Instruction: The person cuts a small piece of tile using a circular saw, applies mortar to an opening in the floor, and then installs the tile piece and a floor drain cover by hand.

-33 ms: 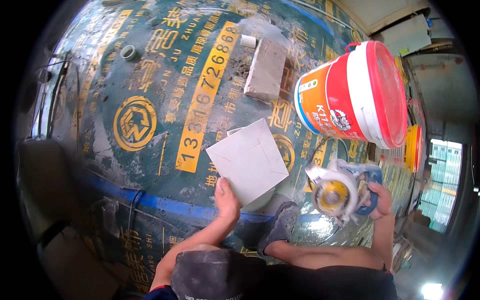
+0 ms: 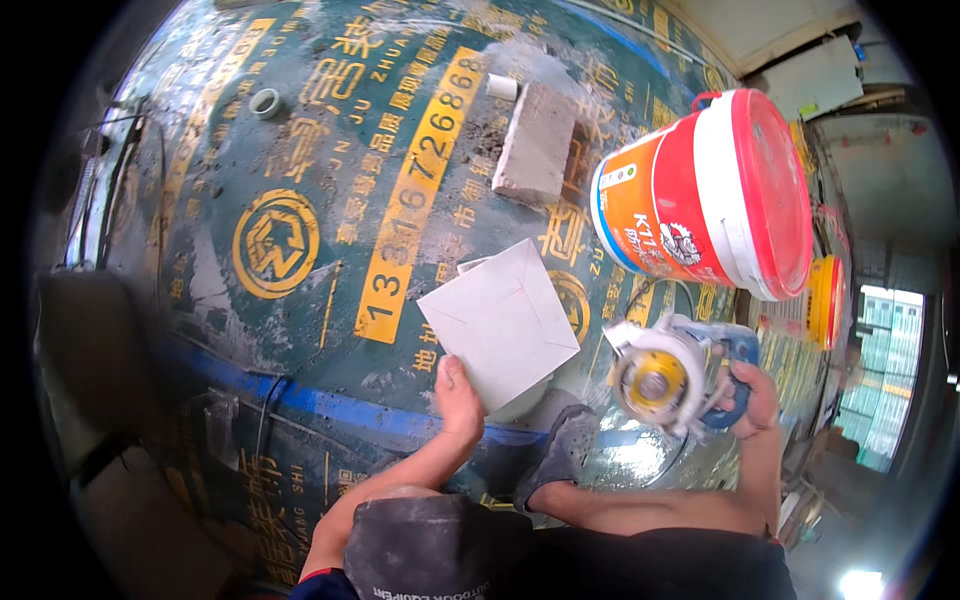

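A square, pale tile with thin pencil-like lines near its corners is tilted over the green floor sheet. My left hand grips its near left edge, thumb on the top face and fingers hidden beneath. Part of another light piece peeks out behind the tile's far left edge. To the right of the tile, my right hand is wrapped round the blue rear handle of a hand-held circular saw. The saw has a pale guard and a yellow round centre, and is apart from the tile.
A red and white bucket lies tilted at the far right, with a yellow bucket behind it. Beyond the tile rest a stone-like block, a white pipe piece and a short ring. My shoe is close to the tile.
The saw has moved slightly left, nearer the tile, with my right hand still on it. My left hand keeps its hold on the tile. The whole view has shifted a little.
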